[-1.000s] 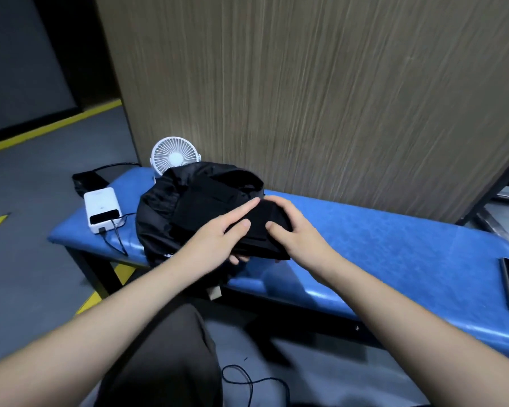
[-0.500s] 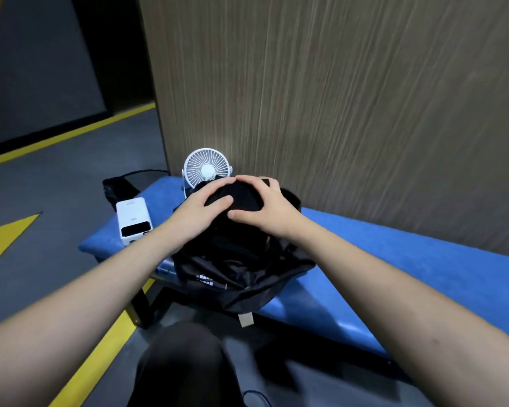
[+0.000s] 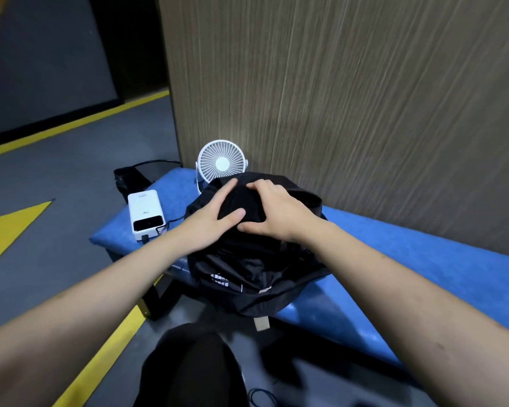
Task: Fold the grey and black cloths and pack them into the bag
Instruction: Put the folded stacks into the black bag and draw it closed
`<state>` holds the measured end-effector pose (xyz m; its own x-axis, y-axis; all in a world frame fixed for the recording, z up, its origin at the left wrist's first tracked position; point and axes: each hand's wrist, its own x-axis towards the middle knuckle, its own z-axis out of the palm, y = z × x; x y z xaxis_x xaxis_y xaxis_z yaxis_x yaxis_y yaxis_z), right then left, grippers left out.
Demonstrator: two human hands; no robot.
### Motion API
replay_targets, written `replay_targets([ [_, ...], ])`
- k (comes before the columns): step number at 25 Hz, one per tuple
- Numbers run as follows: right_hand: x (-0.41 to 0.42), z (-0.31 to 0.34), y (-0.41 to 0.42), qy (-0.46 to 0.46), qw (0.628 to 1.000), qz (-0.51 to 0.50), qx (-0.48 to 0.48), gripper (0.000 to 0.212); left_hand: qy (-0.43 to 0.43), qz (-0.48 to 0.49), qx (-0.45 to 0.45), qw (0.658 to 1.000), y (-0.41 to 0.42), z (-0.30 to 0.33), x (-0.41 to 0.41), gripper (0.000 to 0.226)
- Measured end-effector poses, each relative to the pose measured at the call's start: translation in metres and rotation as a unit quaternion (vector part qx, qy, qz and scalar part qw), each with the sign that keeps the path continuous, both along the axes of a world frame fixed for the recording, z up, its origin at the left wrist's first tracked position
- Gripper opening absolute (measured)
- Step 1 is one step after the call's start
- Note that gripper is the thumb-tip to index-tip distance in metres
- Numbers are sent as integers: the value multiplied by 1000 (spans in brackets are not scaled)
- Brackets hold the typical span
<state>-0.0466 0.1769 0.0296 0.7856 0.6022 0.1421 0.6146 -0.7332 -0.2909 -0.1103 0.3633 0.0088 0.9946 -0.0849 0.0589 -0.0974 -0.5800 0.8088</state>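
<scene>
A black bag (image 3: 247,277) lies open on the blue padded bench (image 3: 394,259), with white print on its front. A folded black cloth (image 3: 243,202) sits at the bag's upper opening, partly inside it. My left hand (image 3: 212,212) holds the cloth's left side, fingers along its top and thumb on its front. My right hand (image 3: 276,212) grips the right side, fingers curled over the top edge and thumb underneath. No grey cloth shows in this view.
A small white fan (image 3: 221,163) stands just behind the bag against the wood-grain wall. A white power bank (image 3: 145,214) with a cable lies at the bench's left end. Grey floor with yellow lines (image 3: 9,227) lies to the left. My dark-clothed knee (image 3: 194,368) is below the bench edge.
Both hands carried the folded black cloth from the bench edge up onto the bag's opening, and since half a second ago have pushed it slightly lower. The view shifted left.
</scene>
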Motion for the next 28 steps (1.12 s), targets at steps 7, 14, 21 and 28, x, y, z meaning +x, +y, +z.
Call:
replay_targets([
  [7, -5, -1, -2, 10, 1000, -5, 4, 90, 92, -109, 327, 934, 54, -24, -21, 50],
  [14, -8, 0, 4, -6, 1000, -9, -21, 89, 105, -178, 524, 826, 34, -17, -23, 82],
  [21, -10, -2, 8, -16, 999, -11, -31, 90, -31, -187, 335, 923, 46, 54, -24, 18],
  [28, -13, 7, 14, -21, 997, -28, -64, 88, -54, -252, 212, 943, 18, 87, -44, 30],
])
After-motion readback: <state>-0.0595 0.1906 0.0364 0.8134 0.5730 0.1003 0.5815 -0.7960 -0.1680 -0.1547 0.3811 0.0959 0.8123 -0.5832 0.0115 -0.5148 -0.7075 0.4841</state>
